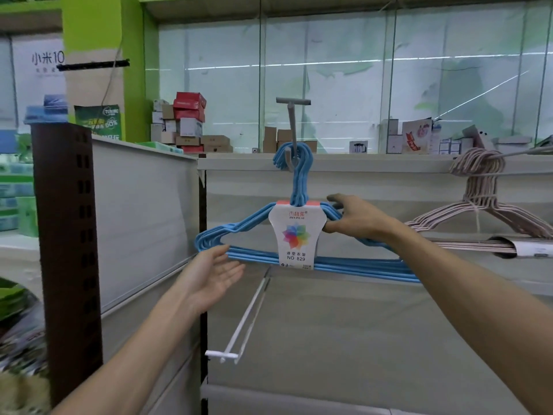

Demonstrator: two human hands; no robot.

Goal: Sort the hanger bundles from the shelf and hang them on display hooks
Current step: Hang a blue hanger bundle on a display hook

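Note:
A bundle of blue hangers point(353, 262) with a white paper label point(296, 232) hangs by its hooks from a grey display hook point(292, 130) at the top of the grey panel. My left hand point(214, 272) is palm up with straight fingers, its fingertips at the bundle's lower bar on the left. My right hand point(356, 217) grips the bundle's right shoulder just beside the label. A bundle of pink hangers point(478, 217) hangs from another hook at the right.
A bare white double-wire display hook point(248, 313) juts out toward me below the blue bundle. A dark brown perforated shelf upright point(67, 250) stands at the left. Cardboard boxes point(185, 127) are stacked on the shelf top behind.

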